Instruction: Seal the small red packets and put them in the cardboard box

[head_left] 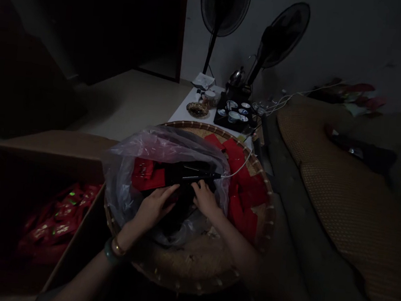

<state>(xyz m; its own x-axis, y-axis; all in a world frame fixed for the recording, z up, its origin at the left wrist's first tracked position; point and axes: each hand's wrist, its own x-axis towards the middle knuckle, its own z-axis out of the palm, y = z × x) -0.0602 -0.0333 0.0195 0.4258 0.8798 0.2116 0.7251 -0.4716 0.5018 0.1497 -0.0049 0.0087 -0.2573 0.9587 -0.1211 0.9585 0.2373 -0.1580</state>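
Note:
Dim light covers a round woven bamboo tray [188, 282] in front of me, with a clear plastic bag [123, 176] spread open on it. Dark material [176, 219], too dark to make out, fills the middle of the bag. My left hand [154, 205] reaches over it, fingers stretched and thumb apart. Opposite, my right hand [205, 199] rests near the dark material with fingers spread and slightly bent. Just beyond the fingers lies a black two-armed tool [201, 175] on a white cord. Red packets [148, 176] sit in the bag, and more red packets [242, 173] lie along the tray's right side.
At left stands an open cardboard box [55, 141] holding shiny red packages [63, 215]. Behind the tray, a white table [181, 113] carries a black tea tray [221, 121] with cups and a kettle [236, 77]. Two fans [225, 6] stand behind; a woven mat [328, 182] covers the seat at right.

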